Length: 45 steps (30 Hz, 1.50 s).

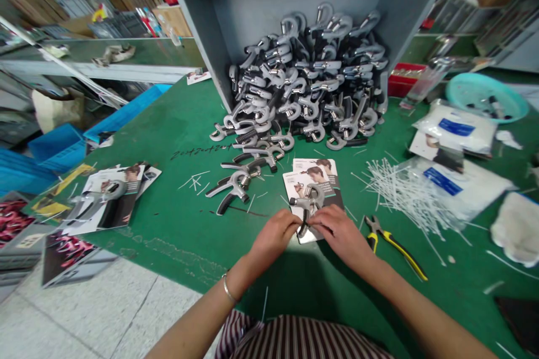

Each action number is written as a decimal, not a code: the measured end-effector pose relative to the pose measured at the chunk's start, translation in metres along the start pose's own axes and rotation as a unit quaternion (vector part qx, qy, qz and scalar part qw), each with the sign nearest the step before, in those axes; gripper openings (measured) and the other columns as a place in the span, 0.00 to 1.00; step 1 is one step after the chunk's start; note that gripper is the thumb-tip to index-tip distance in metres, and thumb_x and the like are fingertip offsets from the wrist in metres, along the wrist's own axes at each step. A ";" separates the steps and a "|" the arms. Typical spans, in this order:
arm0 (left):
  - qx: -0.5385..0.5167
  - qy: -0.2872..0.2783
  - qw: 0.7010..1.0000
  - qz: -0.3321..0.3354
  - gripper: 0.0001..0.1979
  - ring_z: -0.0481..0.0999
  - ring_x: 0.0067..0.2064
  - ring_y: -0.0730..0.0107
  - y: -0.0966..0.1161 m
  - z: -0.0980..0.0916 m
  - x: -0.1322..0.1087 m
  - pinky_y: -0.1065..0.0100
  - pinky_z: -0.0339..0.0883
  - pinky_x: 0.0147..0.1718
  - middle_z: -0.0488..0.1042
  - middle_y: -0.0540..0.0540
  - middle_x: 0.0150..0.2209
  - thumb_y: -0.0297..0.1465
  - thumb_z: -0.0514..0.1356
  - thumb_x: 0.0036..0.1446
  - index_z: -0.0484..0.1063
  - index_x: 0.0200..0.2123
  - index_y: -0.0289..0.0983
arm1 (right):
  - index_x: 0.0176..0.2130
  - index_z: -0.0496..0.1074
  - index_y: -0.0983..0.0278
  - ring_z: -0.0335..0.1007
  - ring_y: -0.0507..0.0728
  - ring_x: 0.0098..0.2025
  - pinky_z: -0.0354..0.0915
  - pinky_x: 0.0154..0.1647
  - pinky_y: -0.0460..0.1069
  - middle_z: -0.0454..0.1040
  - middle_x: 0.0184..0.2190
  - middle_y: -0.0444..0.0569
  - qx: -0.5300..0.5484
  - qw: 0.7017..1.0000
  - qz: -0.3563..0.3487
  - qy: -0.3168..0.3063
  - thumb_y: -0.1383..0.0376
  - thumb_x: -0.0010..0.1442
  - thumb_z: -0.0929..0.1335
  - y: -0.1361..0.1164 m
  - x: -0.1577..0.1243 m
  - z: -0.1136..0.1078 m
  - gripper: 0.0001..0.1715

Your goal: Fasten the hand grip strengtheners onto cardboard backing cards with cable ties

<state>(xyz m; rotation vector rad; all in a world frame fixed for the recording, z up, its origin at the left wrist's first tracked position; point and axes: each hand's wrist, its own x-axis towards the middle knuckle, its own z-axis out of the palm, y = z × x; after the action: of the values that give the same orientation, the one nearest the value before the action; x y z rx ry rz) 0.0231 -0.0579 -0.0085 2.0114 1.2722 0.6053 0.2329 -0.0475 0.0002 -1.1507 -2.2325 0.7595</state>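
Observation:
A grey and black hand grip exerciser [314, 196] with a coiled spring lies on a printed backing card [295, 184] in front of me. My left hand [275, 230] pinches at its black handle from the left side. From the right, my right hand [337, 230] has its fingers closed at the same handle. Any thin tie between the fingertips is too small to make out. Under the upper edge of this card, a second backing card [330, 166] shows. Beside my right forearm rest yellow and black cutting pliers [396, 244], their jaws slightly apart.
A tipped grey crate [202, 28] spills many hand grips [295, 84] toward me. White cable ties [404, 196] lie heaped at right, near plastic bags [458, 129] and a turquoise basin [484, 87]. A carded hand grip [105, 196] sits on a stack at the left table edge.

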 end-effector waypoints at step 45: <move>-0.054 0.020 0.998 -0.018 0.08 0.76 0.39 0.67 0.027 0.002 0.007 0.67 0.67 0.42 0.77 0.48 0.38 0.25 0.56 0.62 0.70 0.43 0.39 | 0.39 0.72 0.64 0.64 0.60 0.41 0.59 0.44 0.54 0.74 0.36 0.50 -0.121 0.992 0.011 -0.026 0.61 0.67 0.65 -0.004 -0.003 -0.004 0.10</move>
<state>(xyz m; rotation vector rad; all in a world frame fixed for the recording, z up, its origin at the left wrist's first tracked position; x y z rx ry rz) 0.0432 -0.0596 0.0107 1.8924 1.2690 0.6863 0.2349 -0.0515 0.0056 -1.2815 -2.4109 0.5433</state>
